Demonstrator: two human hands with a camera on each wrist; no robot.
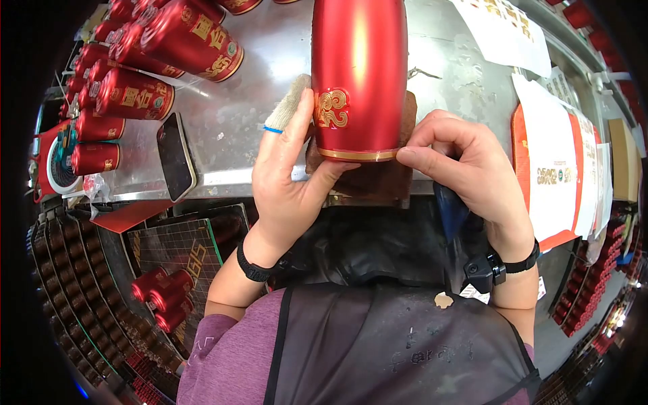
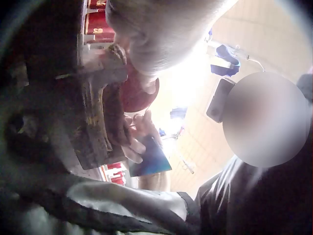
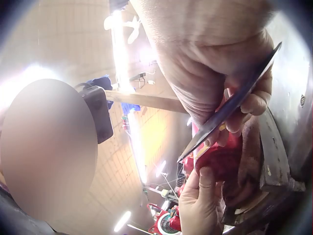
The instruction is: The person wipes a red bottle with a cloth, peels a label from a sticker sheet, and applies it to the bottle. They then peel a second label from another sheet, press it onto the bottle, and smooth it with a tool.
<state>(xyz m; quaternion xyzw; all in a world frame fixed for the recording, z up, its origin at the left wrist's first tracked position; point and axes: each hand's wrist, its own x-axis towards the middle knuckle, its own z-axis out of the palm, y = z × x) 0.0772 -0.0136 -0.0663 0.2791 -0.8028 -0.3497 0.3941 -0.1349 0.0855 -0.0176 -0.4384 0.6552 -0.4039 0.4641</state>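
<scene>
A glossy red bottle (image 1: 361,74) with a gold emblem lies with its gold-banded end toward the person, over a brown cloth (image 1: 398,179) at the bench edge. The left hand (image 1: 287,182) grips its left side, thumb at the base and a knit cover (image 1: 291,104) on one finger. At the base's right edge, the right hand (image 1: 472,165) has thumb and fingertip on the gold band. The right wrist view shows a thin dark blade-like sheet (image 3: 230,105) held in that hand's curled fingers. It appears as a bluish flat piece (image 2: 151,159) in the left wrist view.
A phone (image 1: 175,156) lies on the metal bench (image 1: 236,81), left of the left hand. More red bottles (image 1: 192,40) crowd the back left. On the right are stacked printed sheets (image 1: 553,169). A gridded mat (image 1: 175,250) with several red bottles sits lower left.
</scene>
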